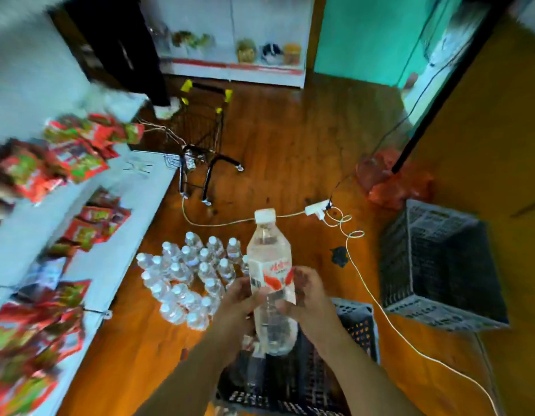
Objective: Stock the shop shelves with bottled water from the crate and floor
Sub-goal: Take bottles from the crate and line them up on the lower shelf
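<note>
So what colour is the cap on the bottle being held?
White; the head view shows the cap atop the clear bottle.

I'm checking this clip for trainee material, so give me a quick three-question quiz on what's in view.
1. True or false: the left hand and right hand both grip one bottle.
2. Where do the other bottles stand? A) on the floor B) in the cart C) on the shelf
3. Fill in: the held bottle's cap is ____.

Key: 1 true; 2 A; 3 white.
</note>
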{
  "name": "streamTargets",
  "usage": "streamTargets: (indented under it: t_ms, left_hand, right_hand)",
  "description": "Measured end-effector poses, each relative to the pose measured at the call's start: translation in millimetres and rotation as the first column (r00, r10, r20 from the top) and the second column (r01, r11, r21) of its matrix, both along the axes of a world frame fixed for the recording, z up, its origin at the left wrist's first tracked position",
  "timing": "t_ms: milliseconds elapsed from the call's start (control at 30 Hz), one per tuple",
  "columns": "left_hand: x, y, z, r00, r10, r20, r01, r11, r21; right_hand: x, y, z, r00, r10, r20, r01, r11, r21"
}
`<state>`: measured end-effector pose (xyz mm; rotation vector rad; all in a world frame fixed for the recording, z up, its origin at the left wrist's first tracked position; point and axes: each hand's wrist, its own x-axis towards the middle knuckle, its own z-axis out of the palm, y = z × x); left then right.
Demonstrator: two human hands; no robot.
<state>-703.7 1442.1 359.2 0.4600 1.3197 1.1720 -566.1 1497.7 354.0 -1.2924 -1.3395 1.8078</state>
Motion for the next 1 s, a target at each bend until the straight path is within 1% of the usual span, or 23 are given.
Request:
streamTargets:
  t_ms: [67,167,267,333,500,633,700,800,867,933,1000]
  left_hand:
    - [-16.8,-16.4,32.2,0.997,0.074,-0.023,-0.072,0.996,0.061]
    - [-45.9,-48.3,72.4,0.985,0.145,-0.092,-0.132,0.982,0.134]
    - [-75.1,-92.1,102.4,0.956,0.248,-0.156,-0.217,0.958,0.189]
    - [-92.8,-123.4,117.0,0.918,0.342,-0.203,-0.295,0.928,0.23]
    - [-134.5,-203.6,141.6,0.802,0.558,-0.212,-0.489,0.818,0.305]
    - [-178.2,-257.3,144.1,0.693,0.695,-0.192,-0.633,0.714,0.3]
    - [-204.6,-279.2,142.1,0.651,0.734,-0.194,-0.672,0.676,0.303]
    - [-252.6,-308.0,137.8,0.577,0.793,-0.196,-0.731,0.608,0.309]
    - [-288.1,-321.7,135.3,0.543,0.818,-0.191,-0.756,0.575,0.312]
    - [-321.3,-331.2,131.0,0.517,0.836,-0.184,-0.778,0.548,0.307]
    - [-351.1,-336.8,127.0,0.516,0.836,-0.189,-0.782,0.549,0.295]
  right_hand:
    - [-17.3,-2.2,33.8,0.986,0.158,-0.046,-0.157,0.987,0.022]
    - [-49.9,-10.3,68.4,0.931,0.362,-0.037,-0.357,0.929,0.095]
    - [-92.5,-30.4,93.0,0.875,0.483,0.044,-0.482,0.858,0.179]
    - [-123.7,-47.1,106.9,0.83,0.553,0.075,-0.555,0.804,0.214]
    - [-209.8,-97.6,140.0,0.664,0.733,0.144,-0.738,0.612,0.284]
    - [-281.9,-146.7,144.7,0.558,0.811,0.174,-0.807,0.483,0.339]
    - [-320.0,-169.3,142.1,0.521,0.836,0.175,-0.824,0.438,0.358]
    - [-381.6,-196.1,138.1,0.439,0.881,0.175,-0.861,0.357,0.362]
    - [-422.4,-210.2,132.1,0.413,0.892,0.182,-0.869,0.327,0.37]
    - [-460.3,-219.4,123.6,0.42,0.889,0.183,-0.867,0.333,0.37]
    - [-493.8,-224.7,115.9,0.416,0.89,0.185,-0.868,0.328,0.372]
